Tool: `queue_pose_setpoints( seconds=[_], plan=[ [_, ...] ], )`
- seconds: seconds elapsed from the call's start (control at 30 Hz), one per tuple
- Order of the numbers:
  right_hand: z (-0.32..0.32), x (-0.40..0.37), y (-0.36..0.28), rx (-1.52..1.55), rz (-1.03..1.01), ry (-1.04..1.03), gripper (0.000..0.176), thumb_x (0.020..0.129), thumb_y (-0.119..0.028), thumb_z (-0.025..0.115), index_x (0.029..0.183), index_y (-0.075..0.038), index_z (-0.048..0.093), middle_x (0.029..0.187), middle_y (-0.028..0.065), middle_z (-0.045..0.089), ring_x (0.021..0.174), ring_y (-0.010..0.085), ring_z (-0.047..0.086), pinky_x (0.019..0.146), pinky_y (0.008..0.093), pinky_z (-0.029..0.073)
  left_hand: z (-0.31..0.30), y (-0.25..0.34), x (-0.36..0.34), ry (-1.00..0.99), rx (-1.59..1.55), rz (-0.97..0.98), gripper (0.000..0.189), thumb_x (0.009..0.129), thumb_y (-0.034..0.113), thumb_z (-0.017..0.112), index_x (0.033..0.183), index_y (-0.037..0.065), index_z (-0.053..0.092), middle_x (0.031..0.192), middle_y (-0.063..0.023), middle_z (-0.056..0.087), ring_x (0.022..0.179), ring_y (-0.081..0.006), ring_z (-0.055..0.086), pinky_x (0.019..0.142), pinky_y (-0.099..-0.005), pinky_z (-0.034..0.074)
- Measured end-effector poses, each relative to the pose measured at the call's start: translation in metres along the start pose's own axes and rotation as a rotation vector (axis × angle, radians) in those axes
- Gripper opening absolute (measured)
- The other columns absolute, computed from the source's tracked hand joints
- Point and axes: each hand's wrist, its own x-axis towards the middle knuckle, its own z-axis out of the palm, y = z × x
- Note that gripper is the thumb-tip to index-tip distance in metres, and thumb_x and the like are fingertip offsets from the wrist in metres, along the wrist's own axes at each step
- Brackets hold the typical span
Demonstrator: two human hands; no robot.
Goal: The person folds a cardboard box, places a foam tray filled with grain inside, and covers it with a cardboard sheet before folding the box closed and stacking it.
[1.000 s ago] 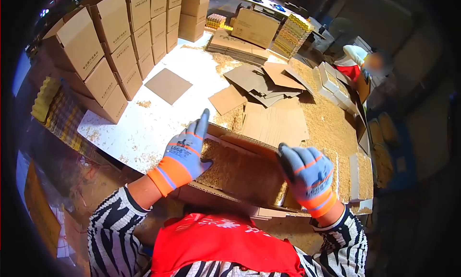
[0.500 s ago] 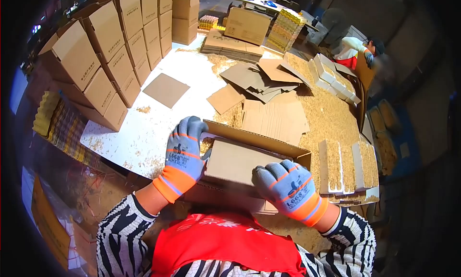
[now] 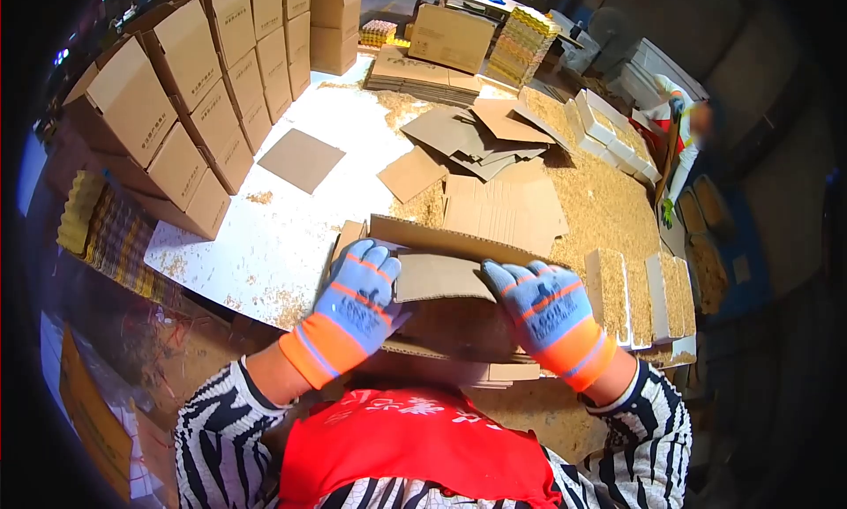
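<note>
An open cardboard box (image 3: 468,242) stands at the table's near edge, in front of my red apron. A grey-brown cardboard sheet (image 3: 445,278) lies tilted across it, slightly bowed, its near edge raised above the dark inside. My left hand (image 3: 363,284), in a blue and orange glove, has its fingers curled at the sheet's left end. At the right end, my gloved right hand (image 3: 545,306) grips with its fingers bent over. Both thumbs are mostly hidden, and I cannot see what lies beneath the sheet.
Stacked cartons (image 3: 198,112) line the left side. Loose cardboard pieces (image 3: 481,143) lie beyond the box. White trays with shavings (image 3: 609,293) sit at right, and egg trays (image 3: 520,46) stand at the back. A co-worker (image 3: 675,130) bends at the far right.
The cardboard sheet has shifted away from me and its near edge is raised, showing the dark inside. My left hand has moved right and down. The co-worker has bent lower.
</note>
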Motion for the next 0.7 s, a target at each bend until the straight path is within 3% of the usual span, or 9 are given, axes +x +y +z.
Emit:
queue_pose_setpoints(
  seconds=[0.07,0.13,0.27,0.3,0.4,0.5,0.57,0.67,0.7],
  plan=[
    [0.003,0.007,0.009,0.014,0.001,0.025,0.018,0.080,-0.015,0.053,0.097,-0.009,0.057,0.076,0.0084,0.060,0.069,0.0247,0.061,0.055,0.0347,0.046,0.004,-0.011,0.003,-0.115,0.124,0.181,0.029,0.079,0.036,0.065,0.082,0.008,0.067,0.096,-0.0105,0.062,0.104,-0.0294,0.052,0.098,-0.0429,0.035],
    [-0.008,0.026,0.024,0.032,0.118,-0.178,0.022,0.084,-0.021,0.061,0.102,-0.011,0.064,0.081,0.0130,0.063,0.072,0.0298,0.062,0.061,0.0395,0.048,0.010,-0.007,0.001,-0.256,0.264,0.175,0.033,0.082,0.042,0.059,0.073,0.011,0.068,0.081,-0.0075,0.062,0.091,-0.0256,0.057,0.097,-0.0404,0.033],
    [-0.006,0.037,0.042,0.154,-0.042,-0.050,0.007,0.083,-0.014,0.055,0.089,-0.011,0.057,0.077,0.0122,0.061,0.071,0.0302,0.064,0.058,0.0399,0.049,0.001,-0.005,0.010,-0.415,0.299,0.166,0.039,0.085,0.044,0.056,0.065,0.012,0.067,0.071,-0.0048,0.062,0.081,-0.0227,0.059,0.093,-0.0398,0.032],
    [-0.005,0.036,0.039,0.089,-0.036,-0.112,0.008,0.083,-0.014,0.055,0.090,-0.011,0.057,0.080,0.0126,0.061,0.072,0.0296,0.064,0.059,0.0385,0.050,0.003,-0.005,0.010,-0.426,0.274,0.167,0.040,0.085,0.044,0.055,0.063,0.013,0.066,0.069,-0.0042,0.062,0.079,-0.0232,0.059,0.091,-0.0389,0.033],
    [-0.004,0.036,0.031,0.017,0.049,-0.157,0.010,0.082,-0.013,0.056,0.091,-0.010,0.057,0.081,0.0121,0.061,0.072,0.0284,0.065,0.059,0.0372,0.050,-0.004,0.000,0.016,-0.533,0.310,0.177,0.033,0.084,0.042,0.057,0.070,0.013,0.068,0.073,-0.0034,0.064,0.081,-0.0235,0.060,0.094,-0.0401,0.033],
    [-0.003,0.011,0.002,-0.051,0.063,-0.044,0.019,0.080,-0.013,0.056,0.098,-0.008,0.057,0.080,0.0094,0.059,0.069,0.0242,0.061,0.055,0.0332,0.048,0.012,-0.011,0.003,-0.272,0.182,0.225,0.026,0.084,0.038,0.060,0.079,0.014,0.069,0.081,-0.0029,0.066,0.082,-0.0249,0.061,0.096,-0.0407,0.034],
    [-0.001,-0.002,-0.008,-0.013,0.023,0.020,0.027,0.079,-0.014,0.055,0.105,-0.005,0.057,0.079,0.0091,0.056,0.067,0.0229,0.057,0.054,0.0328,0.046,0.008,-0.009,0.006,-0.362,0.068,0.187,0.022,0.083,0.034,0.061,0.091,0.014,0.067,0.091,-0.0035,0.067,0.096,-0.0234,0.058,0.098,-0.0397,0.034],
    [0.001,-0.015,-0.028,0.024,-0.030,-0.017,0.032,0.078,-0.016,0.055,0.107,-0.002,0.056,0.076,0.0074,0.053,0.065,0.0208,0.055,0.052,0.0330,0.044,0.018,-0.011,0.005,-0.268,-0.061,0.215,0.032,0.088,0.040,0.050,0.095,0.014,0.067,0.091,-0.0066,0.068,0.088,-0.0241,0.059,0.089,-0.0393,0.036],
    [0.003,-0.015,-0.040,-0.081,-0.024,-0.077,0.030,0.077,-0.016,0.055,0.103,-0.002,0.057,0.075,0.0067,0.052,0.066,0.0204,0.055,0.052,0.0326,0.044,0.014,-0.006,0.008,-0.489,0.141,0.202,0.035,0.091,0.038,0.043,0.109,0.015,0.063,0.113,-0.0072,0.064,0.106,-0.0220,0.055,0.095,-0.0405,0.035]
  ],
)
